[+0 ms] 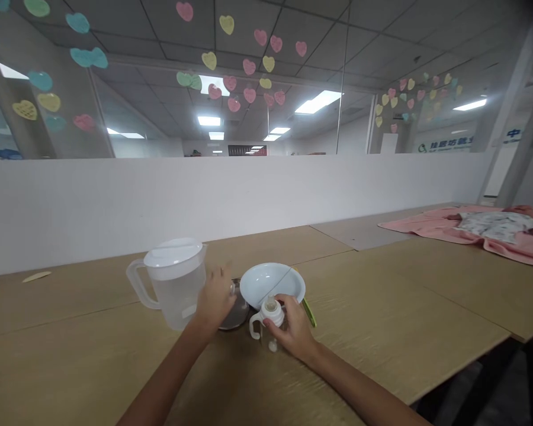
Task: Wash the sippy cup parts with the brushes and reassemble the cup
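My right hand is wrapped round a baby bottle with a clear nipple and white side handles, upright over the near part of the table. My left hand is raised between a clear lidded pitcher and a dark round metallic vessel. Motion smears its fingers, and whether it holds anything is unclear. Behind the bottle sits a white bowl, tilted towards me. A green handle-like thing sticks out at the bowl's right side. The left hand hides part of the pitcher and the metallic vessel.
A small figure in a white patterned outfit lies on a pink blanket at the far right of the wooden table. A thin pale flat piece lies far left. A white partition with glass above bounds the back.
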Demonstrator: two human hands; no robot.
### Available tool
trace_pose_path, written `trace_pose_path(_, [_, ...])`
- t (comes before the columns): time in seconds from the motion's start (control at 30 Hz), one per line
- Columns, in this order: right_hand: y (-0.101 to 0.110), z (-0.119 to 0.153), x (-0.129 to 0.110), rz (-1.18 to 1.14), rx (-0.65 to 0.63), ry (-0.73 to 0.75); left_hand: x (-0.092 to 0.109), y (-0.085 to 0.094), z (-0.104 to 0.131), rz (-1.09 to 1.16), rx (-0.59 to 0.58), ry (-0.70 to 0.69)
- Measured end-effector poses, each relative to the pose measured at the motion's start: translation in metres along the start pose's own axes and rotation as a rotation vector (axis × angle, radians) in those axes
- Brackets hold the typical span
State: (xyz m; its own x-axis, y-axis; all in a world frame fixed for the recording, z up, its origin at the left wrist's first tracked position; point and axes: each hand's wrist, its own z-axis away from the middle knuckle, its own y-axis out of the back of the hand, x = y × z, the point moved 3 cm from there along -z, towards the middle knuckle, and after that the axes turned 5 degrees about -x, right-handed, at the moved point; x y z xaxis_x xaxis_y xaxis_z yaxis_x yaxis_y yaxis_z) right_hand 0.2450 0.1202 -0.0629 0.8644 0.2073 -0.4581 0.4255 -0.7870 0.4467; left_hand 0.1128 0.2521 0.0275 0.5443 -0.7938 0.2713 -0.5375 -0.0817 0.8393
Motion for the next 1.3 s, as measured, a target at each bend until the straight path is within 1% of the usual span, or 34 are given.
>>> trace_pose_path(0.03, [0.000, 0.000, 0.000, -0.007, -0.007, -0.002, 0.013, 0.014, 0.004, 0.054, 0.072, -0.035])
trace_pose_path(0.07, [0.000, 0.001, 0.001, -0.019, -0.015, -0.005, 0.026, 0.026, 0.010, 0.159, 0.159, -0.057])
trace_pose_path(0.1, [-0.001, 0.001, 0.001, -0.033, -0.024, -0.007, 0.038, 0.034, 0.016, 0.303, 0.241, -0.063])
trace_pose_path(0.13, [-0.001, 0.002, 0.002, -0.045, -0.035, -0.011, 0.049, 0.037, 0.022, 0.444, 0.291, -0.061])
trace_pose_path(0.17, [-0.001, 0.002, 0.003, -0.054, -0.045, -0.014, 0.059, 0.034, 0.026, 0.539, 0.260, -0.077])
trace_pose_path(0.2, [-0.001, 0.003, 0.003, -0.056, -0.052, -0.012, 0.068, 0.028, 0.031, 0.589, 0.224, -0.107])
trace_pose_path(0.27, [-0.001, 0.004, 0.005, -0.040, -0.041, 0.005, 0.080, 0.009, 0.038, 0.578, 0.116, -0.204])
trace_pose_path(0.3, [-0.002, 0.005, 0.006, -0.031, -0.029, 0.015, 0.083, -0.001, 0.040, 0.547, 0.070, -0.258])
trace_pose_path(0.33, [-0.002, 0.006, 0.006, -0.022, -0.015, 0.023, 0.084, -0.010, 0.042, 0.515, 0.034, -0.305])
trace_pose_path(0.4, [-0.003, 0.007, 0.007, -0.003, 0.016, 0.035, 0.082, -0.025, 0.045, 0.483, 0.011, -0.356])
trace_pose_path(0.53, [-0.002, 0.007, 0.006, 0.031, 0.039, 0.080, 0.070, -0.042, 0.050, 0.505, 0.071, -0.326])
trace_pose_path(0.67, [-0.001, 0.005, 0.005, 0.021, -0.032, 0.134, 0.059, -0.056, 0.057, 0.573, 0.127, -0.336])
trace_pose_path(0.73, [-0.001, 0.004, 0.005, 0.005, -0.047, 0.162, 0.055, -0.062, 0.060, 0.592, 0.138, -0.333])
trace_pose_path(0.83, [-0.001, 0.004, 0.005, -0.007, -0.053, 0.152, 0.051, -0.067, 0.061, 0.589, 0.128, -0.317])
trace_pose_path(1.0, [-0.001, 0.003, 0.004, -0.011, -0.045, 0.134, 0.050, -0.068, 0.060, 0.609, 0.134, -0.339])
trace_pose_path(1.2, [-0.001, 0.002, 0.001, -0.029, -0.039, 0.114, 0.051, -0.072, 0.060, 0.646, 0.204, -0.326])
trace_pose_path(1.3, [-0.001, 0.001, -0.001, -0.033, -0.030, 0.152, 0.051, -0.073, 0.060, 0.668, 0.216, -0.300])
